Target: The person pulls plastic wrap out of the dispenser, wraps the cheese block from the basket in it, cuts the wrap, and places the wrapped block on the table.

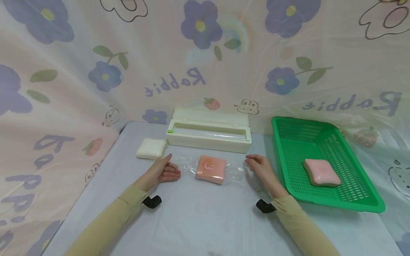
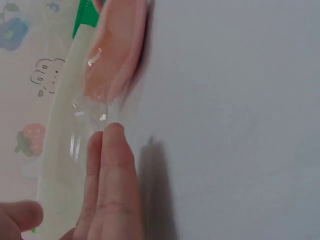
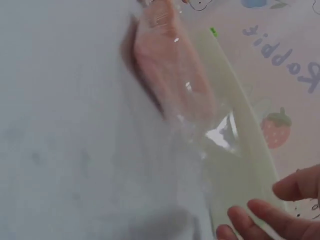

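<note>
A pink-orange, toast-shaped piece (image 1: 210,169) lies in the middle of the table with clear plastic film (image 1: 237,173) over it, the film's loose ends spreading to both sides. My left hand (image 1: 161,171) is beside the left end of the film, fingers straight and pointing at the piece, holding nothing. By the right end is my right hand (image 1: 261,170), its thumb and fingers apart and loosely bent with nothing between them. In the right wrist view the fingers (image 3: 260,222) are in front of the pale film box (image 3: 240,165).
Behind the piece stands the cream film box (image 1: 208,141), lid up, with a roll of film inside. A white, toast-shaped piece (image 1: 151,148) sits at the left. On the right, a green basket (image 1: 362,167) holds a pink, brown-edged toast-shaped piece (image 1: 321,172). A patterned curtain (image 1: 224,78) hangs behind.
</note>
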Demonstrator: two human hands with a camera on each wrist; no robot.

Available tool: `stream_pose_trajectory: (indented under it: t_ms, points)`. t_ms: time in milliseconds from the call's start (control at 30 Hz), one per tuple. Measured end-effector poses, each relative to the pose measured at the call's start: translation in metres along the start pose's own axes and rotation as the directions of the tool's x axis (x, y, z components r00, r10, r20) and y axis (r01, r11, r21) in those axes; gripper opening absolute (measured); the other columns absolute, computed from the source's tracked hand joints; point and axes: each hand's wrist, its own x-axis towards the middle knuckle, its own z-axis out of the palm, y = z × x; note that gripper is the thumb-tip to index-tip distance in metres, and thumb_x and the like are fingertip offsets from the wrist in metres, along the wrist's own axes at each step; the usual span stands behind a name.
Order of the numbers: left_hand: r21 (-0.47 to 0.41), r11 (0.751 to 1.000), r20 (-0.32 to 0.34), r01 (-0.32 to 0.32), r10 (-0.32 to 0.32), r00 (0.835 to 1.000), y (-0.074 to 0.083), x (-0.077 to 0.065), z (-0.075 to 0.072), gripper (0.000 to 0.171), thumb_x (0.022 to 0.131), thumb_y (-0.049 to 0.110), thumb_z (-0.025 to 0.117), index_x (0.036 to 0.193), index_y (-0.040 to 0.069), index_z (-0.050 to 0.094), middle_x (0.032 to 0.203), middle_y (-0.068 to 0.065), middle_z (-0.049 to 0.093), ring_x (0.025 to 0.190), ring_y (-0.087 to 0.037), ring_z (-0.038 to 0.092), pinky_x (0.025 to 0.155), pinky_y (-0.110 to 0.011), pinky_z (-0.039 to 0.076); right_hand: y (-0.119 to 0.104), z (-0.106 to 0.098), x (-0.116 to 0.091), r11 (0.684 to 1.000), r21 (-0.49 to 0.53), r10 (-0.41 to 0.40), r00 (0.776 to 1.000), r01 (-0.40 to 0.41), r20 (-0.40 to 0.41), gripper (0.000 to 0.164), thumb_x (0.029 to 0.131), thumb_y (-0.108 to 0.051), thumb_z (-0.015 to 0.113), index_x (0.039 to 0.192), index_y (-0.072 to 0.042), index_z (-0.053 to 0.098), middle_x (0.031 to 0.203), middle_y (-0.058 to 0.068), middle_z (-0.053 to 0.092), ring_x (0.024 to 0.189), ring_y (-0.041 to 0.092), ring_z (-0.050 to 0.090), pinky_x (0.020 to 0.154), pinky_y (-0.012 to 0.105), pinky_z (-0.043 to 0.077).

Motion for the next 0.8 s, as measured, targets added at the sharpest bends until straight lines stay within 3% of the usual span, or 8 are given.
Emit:
stream_pose_trajectory:
  t_ms: [100,200,400,600,800]
  points:
    - [-0.026,0.999,0.072,0.037,-0.035,0.997,-0.005,-0.016,0.000,0.078,0.101,0.054,0.030,0.115,-0.020,0.050,0.094,-0.025,0.067,0.089,-0.035,0.067,0.084,-0.044,0.054,-0.011,0.006,0.005,0.996,-0.044,-0.082,0.996,0.083,0.038,0.035,0.102,-0.019,0.048,0.122,0.007,0.059,0.118,0.022,0.062,0.113,0.030,0.054,0.097,0.042,0.044]
    - [-0.040,0.998,0.189,0.058,-0.050,0.981,-0.011,-0.028,0.007,0.087,0.100,0.059,0.023,0.118,-0.022,0.048,0.099,-0.029,0.066,0.096,-0.040,0.065,0.088,-0.047,0.052,-0.025,0.016,0.012,0.991,-0.039,-0.122,0.983,0.128,0.135,0.040,0.104,-0.024,0.042,0.124,0.008,0.057,0.122,0.022,0.060,0.120,0.033,0.050,0.103,0.046,0.039]
    - [-0.120,0.990,0.377,0.074,-0.024,0.926,-0.017,-0.036,0.040,0.089,0.100,0.059,0.023,0.127,-0.024,0.040,0.118,-0.035,0.056,0.115,-0.046,0.052,0.098,-0.050,0.044,-0.046,0.035,0.033,0.998,0.008,-0.064,0.939,0.065,0.338,0.049,0.105,-0.031,0.033,0.128,0.008,0.052,0.130,0.025,0.053,0.123,0.037,0.047,0.106,0.049,0.036]
    - [-0.152,0.984,0.416,0.089,-0.018,0.909,-0.018,-0.031,0.071,0.085,0.100,0.057,0.026,0.133,-0.021,0.036,0.131,-0.038,0.045,0.123,-0.047,0.044,0.103,-0.050,0.039,-0.047,0.047,0.054,0.999,-0.053,0.016,0.907,0.007,0.421,0.063,0.104,-0.045,0.030,0.129,0.008,0.052,0.128,0.023,0.055,0.120,0.037,0.051,0.102,0.049,0.040]
    - [-0.150,0.986,0.421,0.076,-0.006,0.907,-0.020,-0.027,0.081,0.082,0.102,0.054,0.024,0.135,-0.021,0.033,0.133,-0.039,0.041,0.124,-0.048,0.042,0.104,-0.050,0.038,-0.043,0.050,0.060,0.997,-0.070,0.021,0.879,0.014,0.477,0.065,0.104,-0.045,0.029,0.125,0.011,0.053,0.122,0.023,0.059,0.114,0.033,0.056,0.099,0.045,0.044]
